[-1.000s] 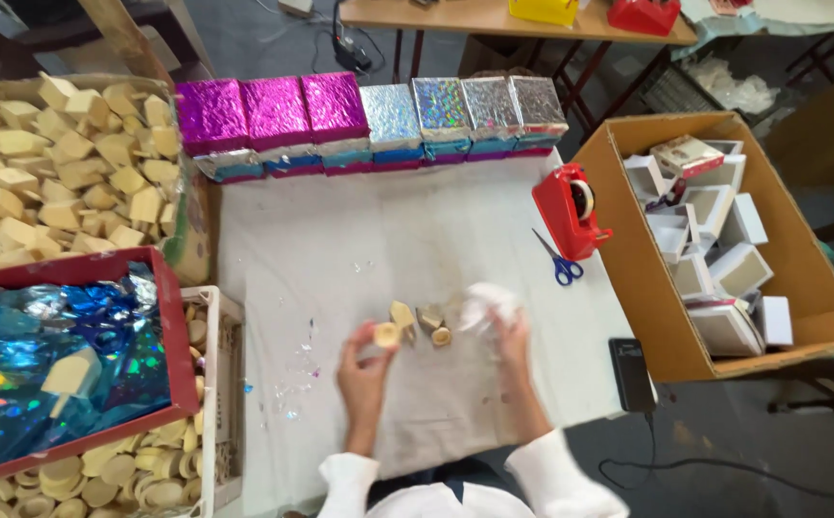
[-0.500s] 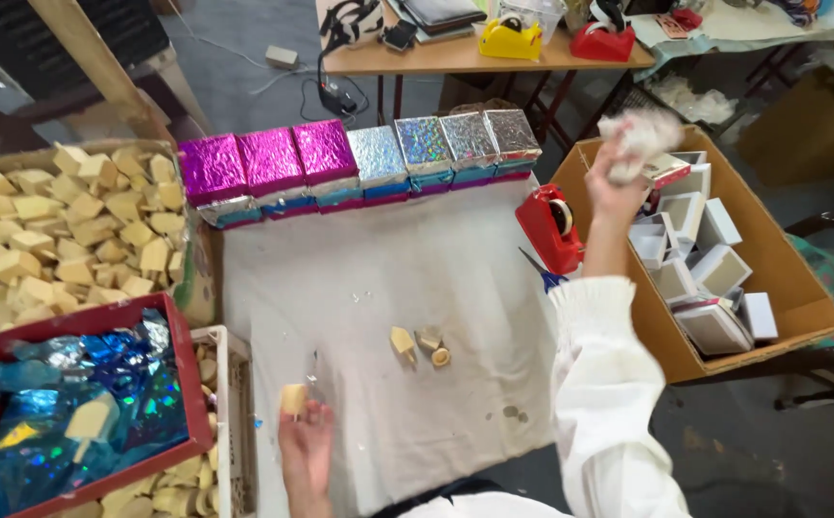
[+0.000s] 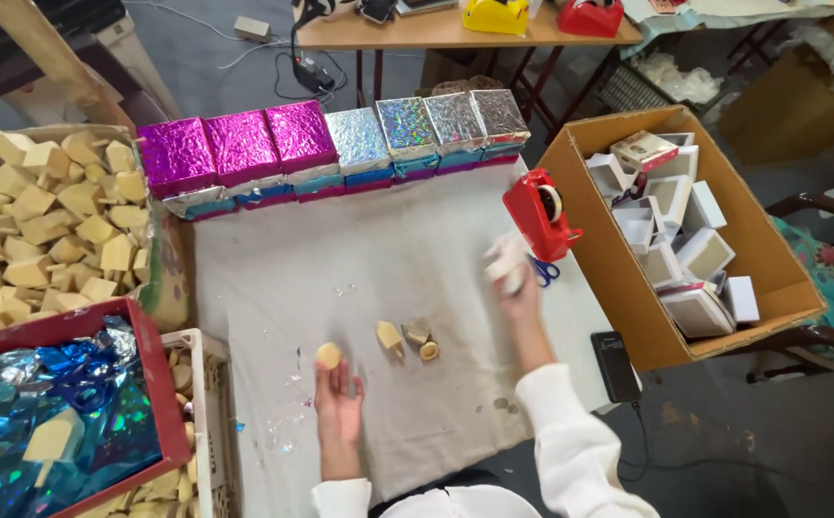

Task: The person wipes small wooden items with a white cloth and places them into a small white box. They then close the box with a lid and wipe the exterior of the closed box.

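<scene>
My left hand (image 3: 338, 401) is over the white cloth (image 3: 379, 249) and holds a small round wooden piece (image 3: 328, 356) at its fingertips. My right hand (image 3: 519, 285) is blurred, just left of the red tape dispenser (image 3: 538, 213), and grips a white crumpled wad (image 3: 507, 255). Between my hands, three small wooden parts (image 3: 407, 339) lie on the cloth, one of them a pointed top shape. Blue-handled scissors (image 3: 545, 272) lie beside my right hand, partly hidden.
A row of foil-wrapped boxes (image 3: 326, 144), pink and silver, lines the far edge. At the left are a carton of wooden blocks (image 3: 43, 216), a red tray of blue foil (image 3: 47, 422) and a white crate (image 3: 208, 403). At the right, a cardboard box (image 3: 619, 288) holds small white boxes, with a black phone (image 3: 617, 365) beside it.
My right hand has come down from over the cardboard box to the cloth beside the tape dispenser, still with the white wad. My left hand moved right with the round piece.
</scene>
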